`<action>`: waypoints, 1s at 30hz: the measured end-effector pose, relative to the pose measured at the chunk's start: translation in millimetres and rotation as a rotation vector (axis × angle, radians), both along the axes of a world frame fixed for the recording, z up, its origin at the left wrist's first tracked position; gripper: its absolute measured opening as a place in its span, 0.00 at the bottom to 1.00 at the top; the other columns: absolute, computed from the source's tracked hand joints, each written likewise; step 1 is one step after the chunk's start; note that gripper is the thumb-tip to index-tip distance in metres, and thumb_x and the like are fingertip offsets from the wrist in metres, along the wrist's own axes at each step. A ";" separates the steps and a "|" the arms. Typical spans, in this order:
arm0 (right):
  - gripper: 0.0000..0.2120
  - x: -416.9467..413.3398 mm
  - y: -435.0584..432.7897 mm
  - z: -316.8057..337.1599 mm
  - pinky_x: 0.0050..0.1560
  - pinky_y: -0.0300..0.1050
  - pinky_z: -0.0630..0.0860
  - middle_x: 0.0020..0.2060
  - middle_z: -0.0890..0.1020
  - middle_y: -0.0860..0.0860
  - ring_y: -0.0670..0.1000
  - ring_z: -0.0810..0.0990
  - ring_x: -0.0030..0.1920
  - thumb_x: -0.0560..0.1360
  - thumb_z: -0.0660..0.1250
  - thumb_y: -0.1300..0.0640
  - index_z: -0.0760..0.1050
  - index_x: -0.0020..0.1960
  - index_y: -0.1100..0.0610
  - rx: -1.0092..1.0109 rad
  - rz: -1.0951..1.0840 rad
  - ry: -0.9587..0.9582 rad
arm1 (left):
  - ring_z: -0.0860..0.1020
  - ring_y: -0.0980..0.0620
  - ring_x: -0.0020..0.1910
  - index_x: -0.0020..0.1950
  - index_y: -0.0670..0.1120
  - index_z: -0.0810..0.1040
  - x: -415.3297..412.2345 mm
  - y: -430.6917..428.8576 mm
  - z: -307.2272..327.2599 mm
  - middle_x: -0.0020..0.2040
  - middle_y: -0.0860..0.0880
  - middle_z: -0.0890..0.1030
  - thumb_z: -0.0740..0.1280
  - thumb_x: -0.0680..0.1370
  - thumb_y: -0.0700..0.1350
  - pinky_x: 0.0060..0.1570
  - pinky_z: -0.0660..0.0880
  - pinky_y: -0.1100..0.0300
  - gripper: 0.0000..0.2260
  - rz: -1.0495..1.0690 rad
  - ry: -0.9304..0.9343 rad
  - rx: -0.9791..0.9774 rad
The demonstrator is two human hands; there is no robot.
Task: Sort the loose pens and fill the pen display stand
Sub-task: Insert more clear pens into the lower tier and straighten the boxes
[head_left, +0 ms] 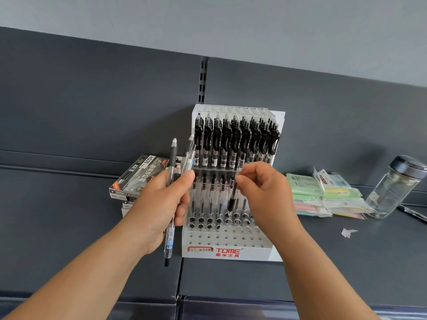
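Both forearms extend in from the near edge over the dark grey shelf (323,273).

Left grip (161,204): fingers and thumb curled round a bundle of loose pens (170,236). The tips hang below the palm and the caps stick up past the thumb. At least three pens; exact count cannot be told.

Right grip (265,192), just right of the left one: thumb and forefinger pinch a single black pen (233,197) near its top, other fingers curled. The pen is nearly upright, tip down. Whether its lower end is seated in a hole cannot be told.

The pen display stand (231,250) sits below and behind both grips, with red lettering on its white front. The holes nearest the grips show open. A lower row of pens is partly hidden behind the right grip's fingers. The upper row of black-clipped pens (235,139) stands packed above the knuckles. The left grip and its bundle cover the stand's left edge.

Behind the left grip, a stack of pen boxes (138,174) lies flat.

Well right of the right grip:
- a paper scrap (347,232)
- a pile of pastel packets (307,188)
- a dark-lidded glass jar (392,190)

Farthest is the grey back panel (92,100), with a slotted upright (201,79) above the stand.
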State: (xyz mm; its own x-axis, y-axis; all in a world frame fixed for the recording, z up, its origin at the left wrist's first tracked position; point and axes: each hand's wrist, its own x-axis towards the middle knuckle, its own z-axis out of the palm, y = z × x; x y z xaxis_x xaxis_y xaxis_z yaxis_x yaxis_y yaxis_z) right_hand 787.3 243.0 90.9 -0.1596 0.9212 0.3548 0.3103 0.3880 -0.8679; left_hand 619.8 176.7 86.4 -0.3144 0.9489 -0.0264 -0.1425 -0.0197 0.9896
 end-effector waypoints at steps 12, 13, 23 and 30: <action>0.05 -2.1 1.6 -34.5 0.33 0.40 0.71 0.31 0.77 0.45 0.44 0.74 0.31 0.77 0.64 0.55 0.75 0.43 0.50 -0.098 -0.073 -0.351 | 0.74 0.52 0.30 0.45 0.43 0.76 -2.3 -1.2 -2.3 0.37 0.47 0.77 0.67 0.77 0.42 0.26 0.67 0.60 0.02 -0.058 -0.024 -0.009; 0.04 -1.5 2.0 -31.6 0.34 0.41 0.73 0.33 0.78 0.44 0.44 0.75 0.32 0.77 0.65 0.55 0.75 0.44 0.50 -0.094 -0.071 -0.406 | 0.74 0.52 0.30 0.45 0.44 0.76 -1.9 -1.5 -2.0 0.37 0.47 0.77 0.67 0.76 0.42 0.26 0.67 0.60 0.02 -0.064 -0.021 -0.008; 0.05 -15.3 -20.2 12.4 0.39 0.41 0.75 0.34 0.80 0.48 0.46 0.79 0.36 0.77 0.65 0.58 0.75 0.42 0.54 -0.325 0.292 0.300 | 0.73 0.54 0.29 0.47 0.43 0.77 11.2 -2.4 3.2 0.36 0.48 0.77 0.67 0.76 0.39 0.24 0.65 0.63 0.02 -0.149 0.048 0.010; 0.09 -5.4 -13.2 17.1 0.37 0.39 0.75 0.34 0.79 0.52 0.47 0.79 0.35 0.77 0.65 0.60 0.71 0.38 0.56 -0.407 0.269 0.519 | 0.74 0.54 0.29 0.45 0.44 0.77 10.6 -1.4 1.7 0.36 0.49 0.79 0.67 0.76 0.39 0.24 0.66 0.64 0.01 -0.142 0.030 -0.008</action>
